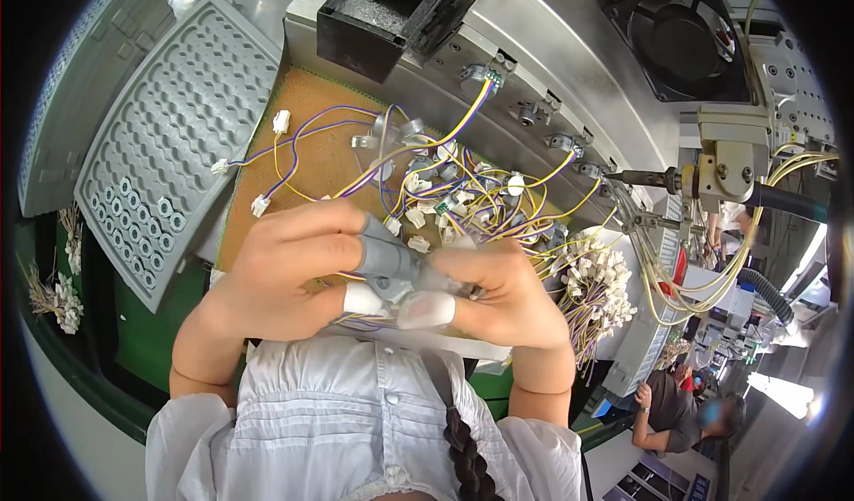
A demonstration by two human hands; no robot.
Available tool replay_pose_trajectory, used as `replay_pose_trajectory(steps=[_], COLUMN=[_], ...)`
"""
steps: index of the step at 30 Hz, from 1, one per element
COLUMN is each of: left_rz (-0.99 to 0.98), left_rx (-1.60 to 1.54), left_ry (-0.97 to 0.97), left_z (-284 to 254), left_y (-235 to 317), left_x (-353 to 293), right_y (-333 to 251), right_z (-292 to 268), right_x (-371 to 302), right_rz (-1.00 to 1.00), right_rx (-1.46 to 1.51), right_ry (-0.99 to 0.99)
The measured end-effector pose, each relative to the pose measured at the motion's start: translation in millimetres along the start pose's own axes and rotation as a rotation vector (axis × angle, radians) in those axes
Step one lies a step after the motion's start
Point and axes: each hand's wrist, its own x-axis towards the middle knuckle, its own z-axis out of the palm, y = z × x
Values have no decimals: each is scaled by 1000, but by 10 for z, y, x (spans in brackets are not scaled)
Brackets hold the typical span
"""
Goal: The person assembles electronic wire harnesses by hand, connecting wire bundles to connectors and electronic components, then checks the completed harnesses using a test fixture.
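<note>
Brown work board (307, 167) up front, spread with a heap of small grey round parts on yellow and purple wires (458, 203)! Nearer the body, between both hands, sits a small, rounded, grey metallic-looking piece (384, 284), its details blurred. Left hand (289, 261): thumb and grey-covered fingers clamped on it. Right hand (507, 292) close beside, white-tipped thumb forward; whether its fingers grip, I can't tell.

Yellow and violet wires (471, 117), white connectors (596, 274), grey tray (191, 101), brown mat (325, 161).
</note>
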Motion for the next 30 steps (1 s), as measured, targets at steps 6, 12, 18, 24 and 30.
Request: replay_pose_trajectory(steps=[6, 12, 18, 24, 30], left_rz=[111, -90, -89, -20, 85], left_rx=[203, -44, -40, -223, 337], left_ry=[102, -109, 10, -33, -399], left_z=[72, -54, 36, 70, 32], left_y=[87, 51, 59, -188, -521], left_x=[77, 187, 205, 199, -174], right_y=[117, 136, 126, 255, 289], right_z=[-66, -137, -97, 30, 158], right_x=[37, 39, -5, 85, 35], right_rz=[214, 101, 243, 16, 121], right_rx=[497, 424, 525, 544, 591], right_ry=[-49, -50, 54, 76, 560])
